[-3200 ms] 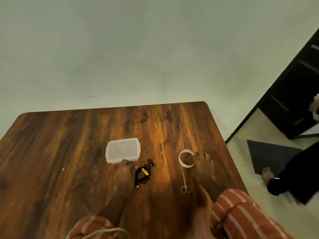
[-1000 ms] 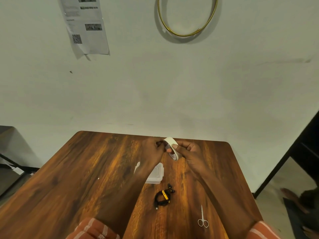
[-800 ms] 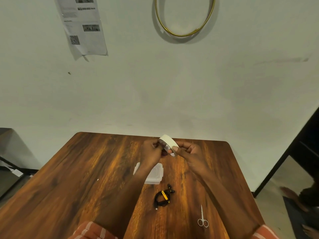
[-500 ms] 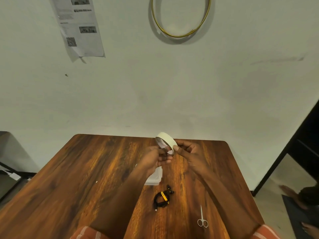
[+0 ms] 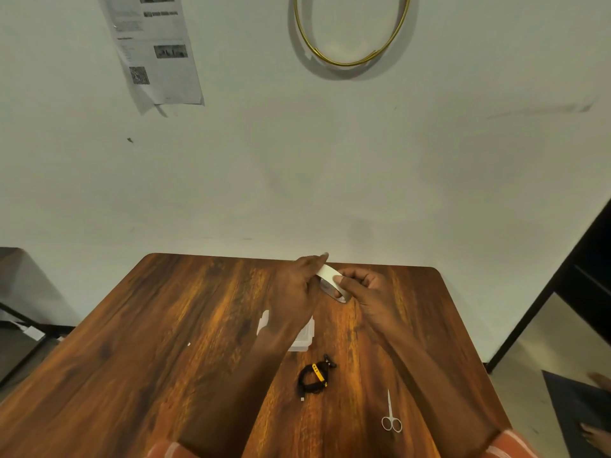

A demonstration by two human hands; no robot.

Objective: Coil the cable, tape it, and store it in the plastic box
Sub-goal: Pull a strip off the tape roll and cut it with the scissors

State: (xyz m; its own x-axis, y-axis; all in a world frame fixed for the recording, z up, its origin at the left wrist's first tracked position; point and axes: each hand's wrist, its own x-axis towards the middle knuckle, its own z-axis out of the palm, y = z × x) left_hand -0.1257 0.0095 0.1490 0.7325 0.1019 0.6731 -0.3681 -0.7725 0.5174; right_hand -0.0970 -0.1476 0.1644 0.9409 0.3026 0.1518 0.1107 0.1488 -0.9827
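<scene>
The coiled black cable (image 5: 313, 378) lies on the wooden bench (image 5: 165, 342), near the clear plastic box (image 5: 302, 338). Above them, the right hand (image 5: 363, 289) pinches a roll of white tape (image 5: 332, 282) while the left hand (image 5: 299, 285) grips its edge. Small scissors (image 5: 391, 414) lie to the right.

Tape roll (image 5: 331, 281): 3.2 s ago it lay flat on the table near the right edge; you now hold it raised, near the far edge.
Left hand (image 5: 299, 285): left the cable, came up to the roll; since 0.5 s ago your fingers extend past its top.
Right hand (image 5: 365, 289): came up off the table with the roll, thumb on the outer band.
</scene>
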